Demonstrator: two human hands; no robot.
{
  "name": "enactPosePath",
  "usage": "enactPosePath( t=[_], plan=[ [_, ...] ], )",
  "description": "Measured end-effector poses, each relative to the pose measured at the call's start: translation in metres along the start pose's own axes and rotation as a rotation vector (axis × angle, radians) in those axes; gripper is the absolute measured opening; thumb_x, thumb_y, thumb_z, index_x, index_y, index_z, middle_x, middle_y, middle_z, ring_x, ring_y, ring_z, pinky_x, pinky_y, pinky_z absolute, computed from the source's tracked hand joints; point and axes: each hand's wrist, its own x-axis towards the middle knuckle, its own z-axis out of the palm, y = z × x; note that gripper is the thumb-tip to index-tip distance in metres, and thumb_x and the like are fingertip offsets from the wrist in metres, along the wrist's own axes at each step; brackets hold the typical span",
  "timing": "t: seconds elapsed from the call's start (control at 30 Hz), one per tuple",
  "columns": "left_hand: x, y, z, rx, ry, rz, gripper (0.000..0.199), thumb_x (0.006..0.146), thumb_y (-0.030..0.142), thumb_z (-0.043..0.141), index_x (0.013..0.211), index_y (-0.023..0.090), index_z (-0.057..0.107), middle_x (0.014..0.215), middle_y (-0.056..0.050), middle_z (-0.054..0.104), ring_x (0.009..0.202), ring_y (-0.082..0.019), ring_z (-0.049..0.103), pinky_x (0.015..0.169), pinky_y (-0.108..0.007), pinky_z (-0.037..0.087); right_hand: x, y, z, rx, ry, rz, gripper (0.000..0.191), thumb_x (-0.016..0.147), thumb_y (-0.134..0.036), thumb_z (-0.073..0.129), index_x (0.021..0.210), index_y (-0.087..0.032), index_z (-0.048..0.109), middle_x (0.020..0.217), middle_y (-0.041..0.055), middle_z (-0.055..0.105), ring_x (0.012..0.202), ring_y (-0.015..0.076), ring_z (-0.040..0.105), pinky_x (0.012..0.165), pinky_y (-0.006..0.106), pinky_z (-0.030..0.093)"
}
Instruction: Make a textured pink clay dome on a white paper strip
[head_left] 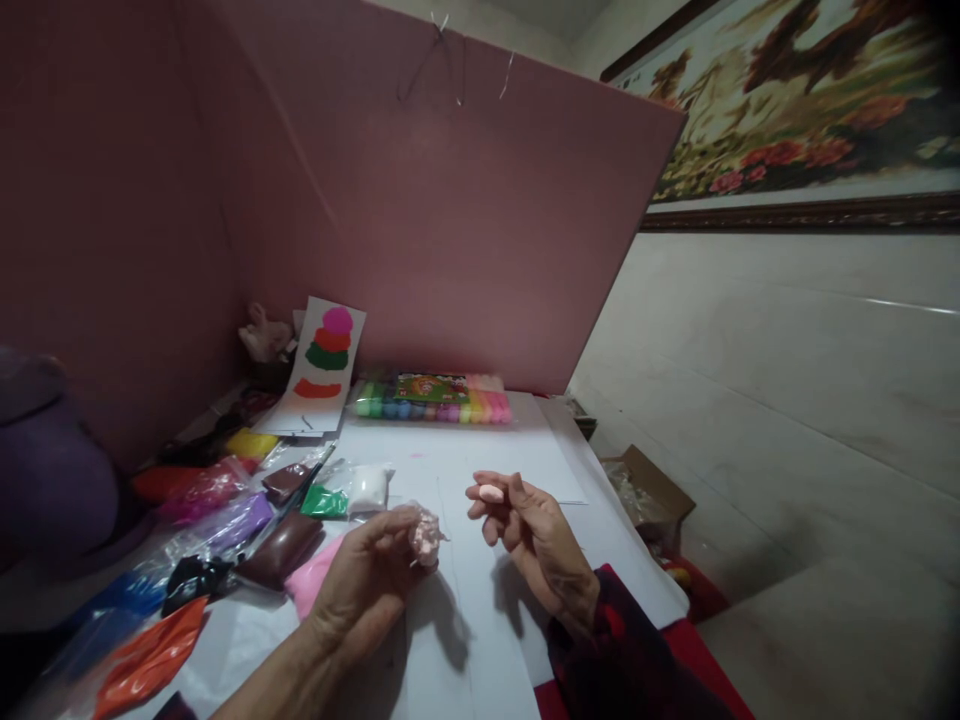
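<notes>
My left hand (371, 570) is closed on a lump of pale pink modelling clay (426, 537), rough and crumpled on its surface, with a thin wisp sticking out on its right. My right hand (536, 530) holds a small smooth pale pink piece of clay (491, 493) at its fingertips, a little right of the lump. Both hands hover over the white paper (480, 640) on the table, and their shadows fall on it. The two clay pieces are apart.
Bags of coloured clay lie at the left, including a white bag (370, 488), a green one (325, 501) and an orange one (150, 660). A pack of coloured clay (435, 400) lies behind. A painted sheet (319, 370) leans at the back left. A cardboard box (649, 485) sits right, below.
</notes>
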Motion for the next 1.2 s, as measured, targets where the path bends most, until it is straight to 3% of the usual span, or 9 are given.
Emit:
enactPosePath(
  t=[0.07, 0.2, 0.33, 0.47, 0.63, 0.73, 0.9, 0.97, 1.2],
  plan=[
    [0.000, 0.000, 0.001, 0.005, 0.021, 0.000, 0.012, 0.074, 0.011, 0.059, 0.064, 0.010, 0.064, 0.056, -0.001, 0.054, 0.052, -0.010, 0.049, 0.054, -0.023, 0.044, 0.000, -0.001, 0.000, -0.034, -0.001, 0.000, 0.036, 0.074, -0.041, 0.074, 0.092, -0.010, 0.070, 0.086, 0.0111, 0.069, 0.064, 0.0124, 0.060, 0.050, 0.021, 0.042],
    [0.000, 0.000, 0.002, 0.018, 0.042, 0.004, 0.009, 0.073, 0.010, 0.060, 0.066, 0.010, 0.065, 0.057, -0.002, 0.055, 0.053, -0.011, 0.050, 0.054, -0.023, 0.044, 0.001, 0.002, -0.003, -0.080, -0.010, -0.019, 0.030, 0.070, -0.038, 0.078, 0.081, -0.012, 0.068, 0.066, 0.0021, 0.063, 0.045, 0.0066, 0.047, 0.041, 0.020, 0.034],
    [-0.001, 0.000, 0.002, 0.021, 0.037, -0.011, 0.008, 0.075, 0.011, 0.060, 0.070, 0.009, 0.066, 0.061, -0.003, 0.058, 0.056, -0.011, 0.052, 0.055, -0.023, 0.045, -0.001, 0.005, -0.002, -0.124, -0.054, -0.048, 0.029, 0.072, -0.038, 0.076, 0.073, -0.015, 0.059, 0.067, 0.0000, 0.061, 0.045, 0.0058, 0.045, 0.041, 0.019, 0.034],
    [-0.001, -0.002, 0.003, -0.030, -0.001, -0.025, 0.017, 0.080, 0.017, 0.059, 0.065, 0.011, 0.062, 0.057, -0.002, 0.057, 0.050, -0.011, 0.051, 0.052, -0.024, 0.043, -0.004, 0.009, 0.000, -0.139, -0.133, 0.015, 0.025, 0.077, -0.039, 0.069, 0.084, -0.017, 0.059, 0.074, 0.0006, 0.059, 0.050, 0.0065, 0.043, 0.043, 0.019, 0.034],
    [-0.002, -0.003, 0.003, -0.095, 0.034, -0.111, 0.028, 0.081, 0.024, 0.061, 0.056, 0.013, 0.055, 0.048, -0.001, 0.054, 0.045, -0.014, 0.054, 0.049, -0.027, 0.044, -0.009, 0.017, 0.002, -0.371, -0.212, 0.094, 0.032, 0.080, -0.046, 0.065, 0.092, -0.016, 0.065, 0.059, -0.0067, 0.039, 0.047, 0.0050, 0.031, 0.044, 0.018, 0.027],
    [-0.002, -0.006, 0.001, -0.101, -0.053, -0.215, 0.036, 0.082, 0.031, 0.061, 0.052, 0.013, 0.052, 0.044, -0.001, 0.053, 0.040, -0.013, 0.053, 0.044, -0.024, 0.042, -0.013, 0.019, 0.005, -0.457, -0.292, 0.063, 0.037, 0.078, -0.048, 0.067, 0.095, -0.016, 0.066, 0.063, -0.0038, 0.048, 0.052, 0.0068, 0.038, 0.048, 0.019, 0.029],
    [-0.002, -0.013, -0.005, -0.037, -0.147, -0.369, 0.036, 0.083, 0.033, 0.060, 0.056, 0.009, 0.058, 0.048, -0.005, 0.057, 0.035, -0.011, 0.052, 0.031, -0.018, 0.031, -0.016, 0.029, 0.003, -0.325, -0.331, 0.239, 0.041, 0.067, -0.050, 0.076, 0.084, -0.016, 0.060, 0.058, -0.0049, 0.050, 0.047, 0.0058, 0.037, 0.045, 0.018, 0.025],
    [-0.002, -0.014, -0.008, -0.024, -0.191, -0.399, 0.037, 0.084, 0.036, 0.060, 0.060, 0.008, 0.061, 0.052, -0.008, 0.061, 0.041, -0.013, 0.057, 0.035, -0.018, 0.037, -0.015, 0.034, -0.001, -0.240, -0.348, 0.351, 0.045, 0.062, -0.051, 0.080, 0.081, -0.016, 0.058, 0.056, -0.0057, 0.049, 0.044, 0.0051, 0.035, 0.043, 0.018, 0.023],
    [-0.003, -0.006, -0.009, 0.101, -0.244, -0.496, 0.039, 0.085, 0.046, 0.055, 0.072, 0.010, 0.064, 0.060, -0.011, 0.066, 0.032, -0.010, 0.047, 0.030, -0.018, 0.029, -0.014, 0.037, -0.002, -0.074, -0.410, 0.372, 0.037, 0.063, -0.036, 0.083, 0.071, -0.015, 0.054, 0.055, -0.0029, 0.054, 0.045, 0.0067, 0.042, 0.046, 0.020, 0.029]
  ],
)
